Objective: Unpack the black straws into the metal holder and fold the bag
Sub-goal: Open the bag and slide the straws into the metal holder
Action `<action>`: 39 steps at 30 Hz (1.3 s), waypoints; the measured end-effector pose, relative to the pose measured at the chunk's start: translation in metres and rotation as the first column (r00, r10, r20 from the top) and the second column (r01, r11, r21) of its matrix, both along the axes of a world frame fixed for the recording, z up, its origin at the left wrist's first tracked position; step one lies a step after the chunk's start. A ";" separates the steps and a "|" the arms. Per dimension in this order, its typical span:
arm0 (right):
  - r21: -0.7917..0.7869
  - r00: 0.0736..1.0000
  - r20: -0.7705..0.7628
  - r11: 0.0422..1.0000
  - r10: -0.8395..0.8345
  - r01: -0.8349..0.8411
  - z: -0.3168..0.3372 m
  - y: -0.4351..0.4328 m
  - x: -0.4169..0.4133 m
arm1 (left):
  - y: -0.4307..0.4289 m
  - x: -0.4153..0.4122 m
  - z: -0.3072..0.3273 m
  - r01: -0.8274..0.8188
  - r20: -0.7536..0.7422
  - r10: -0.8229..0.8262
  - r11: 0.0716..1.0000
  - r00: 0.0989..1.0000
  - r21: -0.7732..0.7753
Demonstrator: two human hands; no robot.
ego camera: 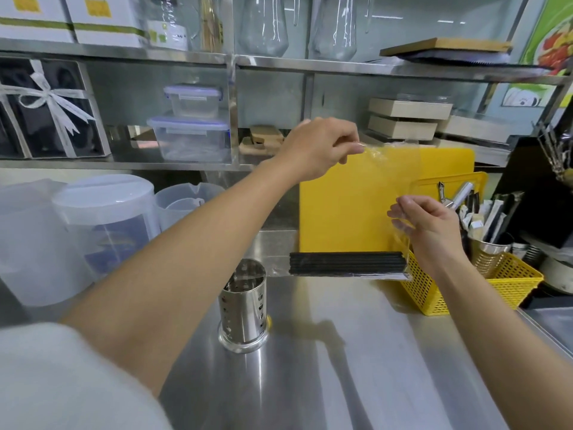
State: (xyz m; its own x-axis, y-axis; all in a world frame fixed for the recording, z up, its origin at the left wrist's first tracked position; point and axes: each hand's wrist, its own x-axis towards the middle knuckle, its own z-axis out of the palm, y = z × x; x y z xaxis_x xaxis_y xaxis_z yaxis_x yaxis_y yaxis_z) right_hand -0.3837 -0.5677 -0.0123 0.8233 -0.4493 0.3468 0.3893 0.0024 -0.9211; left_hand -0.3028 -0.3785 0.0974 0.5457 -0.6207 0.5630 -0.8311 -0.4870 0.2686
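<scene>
While both hands pinched the clear bag (392, 181), left hand (319, 147) at its top edge and right hand (429, 221) at its side, the straws (347, 262) hung bunched at its bottom beyond the holder (243, 302). They looked light and stiff, the film slippery; best gripped mid-bundle.

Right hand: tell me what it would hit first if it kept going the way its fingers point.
The right hand points up and left, pinching the clear bag. Going straight on, it would likely meet the upright yellow cutting board right behind the film, though depth is hard to judge from this single view.
</scene>
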 end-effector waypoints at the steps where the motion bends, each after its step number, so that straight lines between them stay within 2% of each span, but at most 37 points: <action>1: 0.002 1.000 -0.005 1.000 0.002 -0.002 -0.002 -0.001 -0.002 | -0.002 -0.001 -0.002 0.007 -0.007 -0.007 1.000 1.000 -0.012; 7: 0.039 0.999 -0.028 0.999 0.027 -0.026 -0.022 -0.010 -0.007 | -0.011 -0.003 -0.007 0.009 0.026 -0.008 0.999 1.000 -0.033; 13: 0.018 0.987 -0.136 0.996 0.089 -0.087 -0.038 -0.017 -0.012 | -0.009 0.002 -0.009 -0.007 0.026 0.008 1.000 1.000 -0.027; 19: 0.010 0.987 -0.160 1.000 0.021 -0.020 -0.051 -0.019 -0.012 | -0.006 0.001 -0.009 -0.018 -0.002 0.018 1.000 1.000 -0.004; 31: 0.009 0.996 -0.088 1.000 0.019 -0.018 -0.027 -0.001 0.010 | 0.030 0.011 0.001 -0.080 -0.048 0.076 0.992 0.996 -0.095; 39: -0.104 0.995 -0.086 0.993 0.042 -0.051 0.007 0.016 0.031 | 0.064 0.031 -0.003 -0.123 -0.121 0.099 0.968 0.988 -0.217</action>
State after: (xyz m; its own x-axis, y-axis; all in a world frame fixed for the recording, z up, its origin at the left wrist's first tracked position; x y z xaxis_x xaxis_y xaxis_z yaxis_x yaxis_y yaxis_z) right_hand -0.3524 -0.5522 -0.0053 0.8706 -0.3742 0.3195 0.3126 -0.0809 -0.9464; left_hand -0.2720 -0.3140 0.0948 0.6695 -0.4183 0.6139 -0.7351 -0.4922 0.4663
